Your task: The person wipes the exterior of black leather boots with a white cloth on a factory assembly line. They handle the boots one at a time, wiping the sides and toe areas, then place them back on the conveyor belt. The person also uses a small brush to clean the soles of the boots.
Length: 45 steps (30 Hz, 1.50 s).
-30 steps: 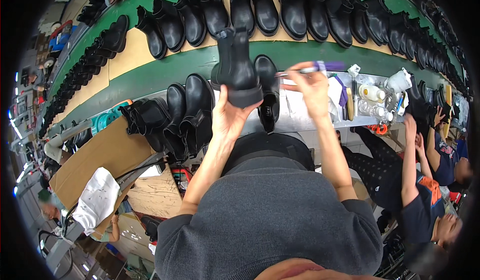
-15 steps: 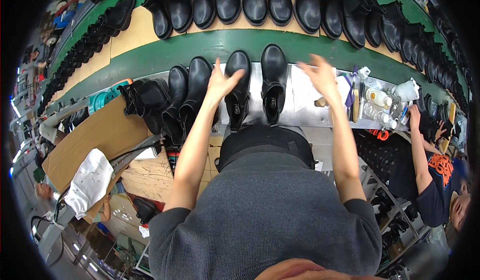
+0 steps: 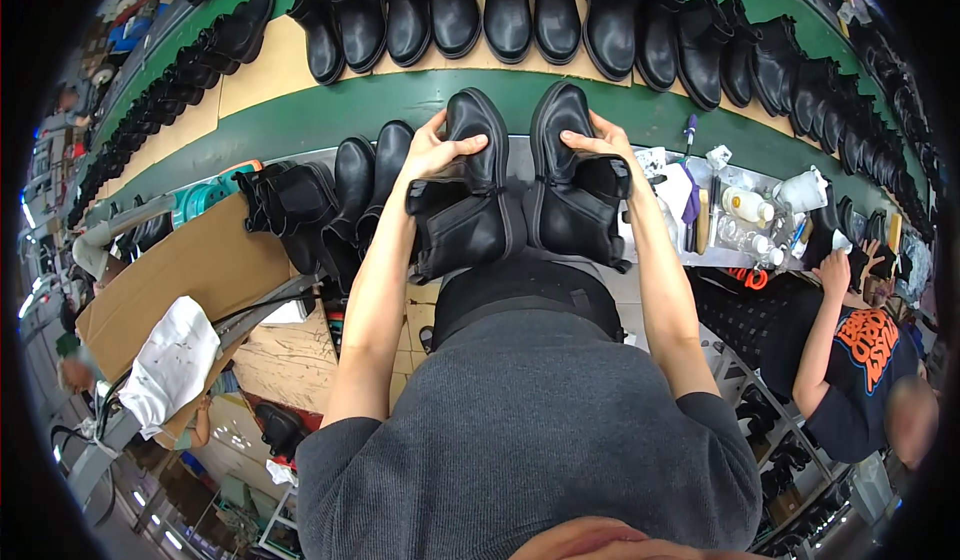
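Two black ankle boots are held up in front of me, soles turned toward each other and shafts pointing outward. My left hand (image 3: 440, 150) grips the left boot (image 3: 468, 222) round its toe part, thumb across the top. The right boot (image 3: 575, 215) is held the same way by my right hand (image 3: 602, 142). Both hands are closed, with most fingers hidden along the outer sides. Close to my left forearm stand more black boots (image 3: 354, 175) on the metal edge of the bench.
Behind, a row of black boots (image 3: 508, 20) stands on a green bench (image 3: 300, 125) with cardboard strips. Clear bottles (image 3: 745, 205) and a purple-handled tool (image 3: 691, 130) lie at right, near a co-worker's arm (image 3: 822, 310). Brown cardboard (image 3: 190, 280) and a white cloth (image 3: 172, 360) are at left.
Both hands have closed on the two boots, which stood on the bench before. The boots are now lifted and turned, shafts outward. My right hand came in from the right.
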Each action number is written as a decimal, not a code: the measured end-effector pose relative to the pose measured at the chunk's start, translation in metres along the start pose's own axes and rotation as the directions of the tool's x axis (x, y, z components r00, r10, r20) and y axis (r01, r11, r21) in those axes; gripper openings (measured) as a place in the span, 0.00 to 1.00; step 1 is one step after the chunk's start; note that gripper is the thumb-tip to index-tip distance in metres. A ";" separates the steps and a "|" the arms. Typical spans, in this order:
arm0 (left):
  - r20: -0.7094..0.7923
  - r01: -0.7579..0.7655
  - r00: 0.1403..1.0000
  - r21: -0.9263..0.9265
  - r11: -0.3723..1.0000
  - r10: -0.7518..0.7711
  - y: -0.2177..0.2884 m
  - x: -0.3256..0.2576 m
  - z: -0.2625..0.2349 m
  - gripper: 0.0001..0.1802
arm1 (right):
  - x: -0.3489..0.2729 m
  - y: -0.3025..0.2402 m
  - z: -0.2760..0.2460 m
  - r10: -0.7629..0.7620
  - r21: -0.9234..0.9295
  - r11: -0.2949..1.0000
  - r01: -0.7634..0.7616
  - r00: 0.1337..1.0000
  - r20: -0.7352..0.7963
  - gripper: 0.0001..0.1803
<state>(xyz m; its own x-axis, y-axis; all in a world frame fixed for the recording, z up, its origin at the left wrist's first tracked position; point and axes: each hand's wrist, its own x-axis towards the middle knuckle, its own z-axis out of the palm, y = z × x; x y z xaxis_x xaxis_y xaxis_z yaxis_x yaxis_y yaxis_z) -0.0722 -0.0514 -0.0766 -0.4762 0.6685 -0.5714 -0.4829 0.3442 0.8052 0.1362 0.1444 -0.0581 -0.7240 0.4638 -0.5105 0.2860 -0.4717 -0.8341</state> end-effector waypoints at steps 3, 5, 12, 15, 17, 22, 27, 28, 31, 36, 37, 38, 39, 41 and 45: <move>0.098 0.064 0.994 -0.087 0.994 -0.056 0.045 -0.030 0.025 0.43 | -0.009 -0.013 -0.009 -0.024 0.069 0.997 0.020 0.998 0.060 0.26; 0.193 0.020 0.981 -0.148 0.989 0.009 0.059 -0.043 0.033 0.35 | -0.015 -0.023 -0.009 0.003 0.118 0.993 -0.015 0.995 0.096 0.24; 0.437 0.137 0.894 -0.477 0.868 0.100 0.059 -0.063 0.039 0.26 | -0.032 -0.011 -0.001 -0.044 0.585 0.798 -0.145 0.954 0.295 0.16; 0.382 0.106 0.914 -0.554 0.826 0.139 0.070 -0.096 0.066 0.25 | -0.045 -0.016 0.021 -0.192 0.664 0.746 -0.043 0.942 0.277 0.16; 0.254 -0.071 0.940 -0.503 0.861 0.226 0.063 -0.100 0.077 0.23 | -0.056 -0.026 0.038 -0.277 0.670 0.741 0.040 0.927 0.251 0.16; 0.249 -0.231 0.876 -0.538 0.811 0.414 0.015 -0.064 0.070 0.22 | -0.073 -0.048 0.060 -0.310 0.492 0.842 0.221 0.945 0.107 0.15; 0.519 0.279 0.844 -0.641 0.715 0.136 0.091 -0.101 0.079 0.28 | -0.064 -0.036 0.038 -0.166 0.376 0.912 0.162 0.986 -0.021 0.18; 0.361 0.019 0.905 -0.567 0.823 0.227 0.087 -0.088 0.064 0.28 | -0.060 -0.038 0.011 -0.054 0.383 0.923 0.048 0.999 0.005 0.19; 0.204 -0.205 0.960 0.045 0.978 0.192 0.089 -0.052 0.026 0.35 | -0.055 -0.050 -0.005 -0.027 0.181 0.983 -0.009 0.980 0.195 0.31; -0.109 0.063 0.991 0.895 0.442 0.080 -0.003 0.030 0.015 0.61 | 0.005 0.036 0.019 -0.151 -0.600 0.799 0.035 0.978 -0.143 0.44; -0.208 0.178 0.978 0.881 0.439 0.020 -0.009 0.028 0.022 0.64 | 0.009 0.031 0.019 -0.018 -0.462 0.886 -0.034 0.994 -0.108 0.41; -0.133 0.089 0.990 0.868 0.489 0.056 -0.024 0.032 -0.001 0.56 | 0.013 0.021 0.007 0.073 -0.484 0.871 -0.086 0.996 -0.046 0.32; -0.107 -0.015 0.969 0.873 0.487 0.223 -0.021 0.022 0.006 0.51 | 0.025 0.034 -0.027 -0.157 -0.595 0.803 0.010 0.968 -0.195 0.22; -0.059 -0.191 0.858 0.886 0.423 0.511 0.006 -0.028 0.037 0.42 | 0.016 0.025 -0.108 -0.543 -0.876 0.446 -0.185 0.722 -0.429 0.18; -0.009 -0.152 0.960 0.825 0.544 0.281 0.043 -0.123 0.065 0.22 | 0.014 0.018 -0.203 -0.287 -0.770 0.275 -0.575 0.716 -0.637 0.20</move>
<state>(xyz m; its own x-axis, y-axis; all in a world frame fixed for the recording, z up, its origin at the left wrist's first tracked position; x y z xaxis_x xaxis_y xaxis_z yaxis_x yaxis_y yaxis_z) 0.0133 -0.0765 0.0382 -0.5994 0.7323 -0.3233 0.4159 0.6299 0.6559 0.2582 0.2945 -0.1229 -0.2006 0.9447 -0.2594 0.9787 0.1814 -0.0962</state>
